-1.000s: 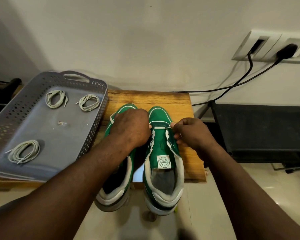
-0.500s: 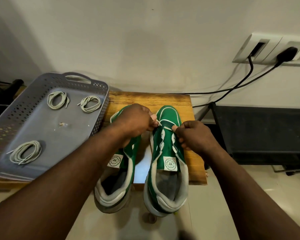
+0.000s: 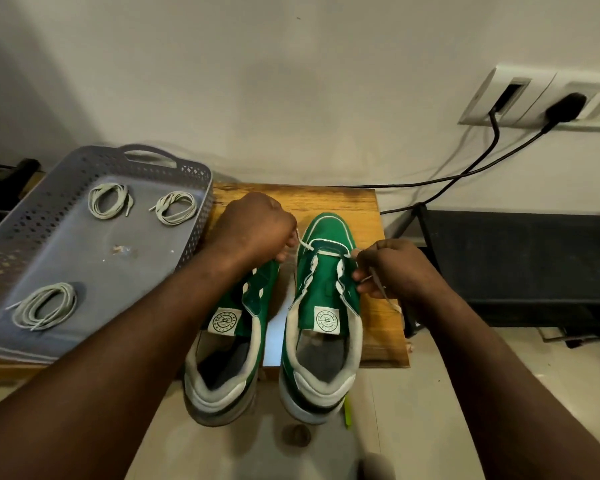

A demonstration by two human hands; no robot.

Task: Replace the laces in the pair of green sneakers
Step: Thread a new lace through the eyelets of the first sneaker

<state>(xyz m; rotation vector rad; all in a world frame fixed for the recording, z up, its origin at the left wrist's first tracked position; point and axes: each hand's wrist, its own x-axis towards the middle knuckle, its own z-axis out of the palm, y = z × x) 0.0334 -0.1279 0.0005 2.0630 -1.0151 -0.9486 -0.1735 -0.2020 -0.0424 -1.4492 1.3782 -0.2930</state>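
**Head view.** Two shoes stand with toes toward the wall on a wooden table (image 3: 326, 199), their heels overhanging its near edge. A white lace (image 3: 329, 252) crosses the lowest eyelets of the green sneaker (image 3: 323, 296) on the right of the view. The left hand (image 3: 253, 233) pinches one end of it. The right hand (image 3: 392, 268) grips the other end, whose tail hangs beside the shoe. The left forearm covers the front of the second sneaker (image 3: 236, 341), which shows bare eyelets. Beside it, a grey perforated tray (image 3: 49, 258) holds three coiled laces (image 3: 109, 200).

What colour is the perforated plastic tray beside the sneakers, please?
The perforated plastic tray is bluish grey; see head view.
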